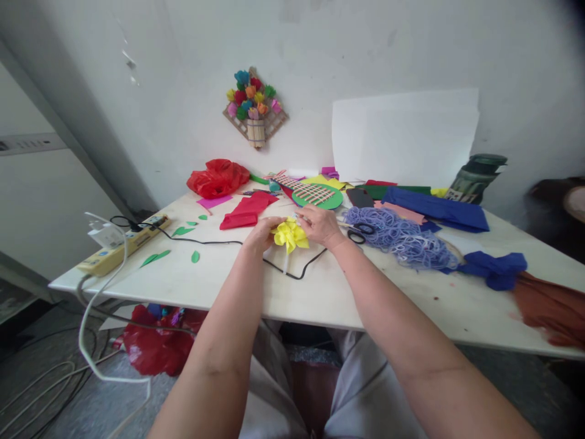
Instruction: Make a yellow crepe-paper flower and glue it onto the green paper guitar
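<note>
A yellow crepe-paper flower (290, 234) is held over the table between my two hands. My left hand (264, 234) closes on its left side, fingers partly hidden behind the petals. On the other side my right hand (320, 224) pinches the upper right petals. A short pale strip (286, 263) shows below the flower, beside a black cord (299, 278) lying on the table; what the strip belongs to is unclear. Black-handled scissors (359, 233) lie just right of my right wrist. Folded red paper (242, 218) rests beyond my left hand.
Green paper leaves (183, 231) and a power strip (123, 247) are on the left. Tangled blue-violet yarn (397, 238), blue paper (436, 208) and a dark green bottle (478, 180) occupy the right. A green disc with woven sticks (337, 198) and a red plastic bag (219, 178) sit toward the back.
</note>
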Demonstrator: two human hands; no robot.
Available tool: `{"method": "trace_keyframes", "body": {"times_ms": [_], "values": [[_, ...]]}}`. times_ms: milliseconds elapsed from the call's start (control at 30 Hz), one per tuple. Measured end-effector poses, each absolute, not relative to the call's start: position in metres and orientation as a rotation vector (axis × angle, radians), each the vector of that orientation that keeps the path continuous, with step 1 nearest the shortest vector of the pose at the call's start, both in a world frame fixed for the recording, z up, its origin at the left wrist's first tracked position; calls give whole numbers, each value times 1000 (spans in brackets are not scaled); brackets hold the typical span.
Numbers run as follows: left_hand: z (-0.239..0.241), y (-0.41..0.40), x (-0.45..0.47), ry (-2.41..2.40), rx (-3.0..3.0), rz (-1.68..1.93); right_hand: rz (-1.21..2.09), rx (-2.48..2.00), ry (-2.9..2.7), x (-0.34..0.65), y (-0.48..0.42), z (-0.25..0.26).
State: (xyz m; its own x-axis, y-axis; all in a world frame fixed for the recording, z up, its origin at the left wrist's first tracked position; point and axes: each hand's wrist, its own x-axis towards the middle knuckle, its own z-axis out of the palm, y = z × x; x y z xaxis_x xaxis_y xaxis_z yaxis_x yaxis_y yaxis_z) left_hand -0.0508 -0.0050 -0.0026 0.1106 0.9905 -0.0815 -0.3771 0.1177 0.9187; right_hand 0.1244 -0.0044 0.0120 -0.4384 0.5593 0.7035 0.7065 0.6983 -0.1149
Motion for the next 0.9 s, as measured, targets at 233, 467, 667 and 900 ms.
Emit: {"method": "trace_keyframes", "body": {"times_ms": [233,467,667,900], "values": [[-6,-3,-54,980,980,1247,-119,-1092,-2149,129,0,10],[1,-8,-52,1002,1085,1259,-49,-1087,-2177,129,1,11],[3,-11,-52,979,1116,1263,-57,-1092,-2186,128,0,14],[4,-13,-53,975,1139,1234,-76,-1130,-2202,128,-4,17]]}}
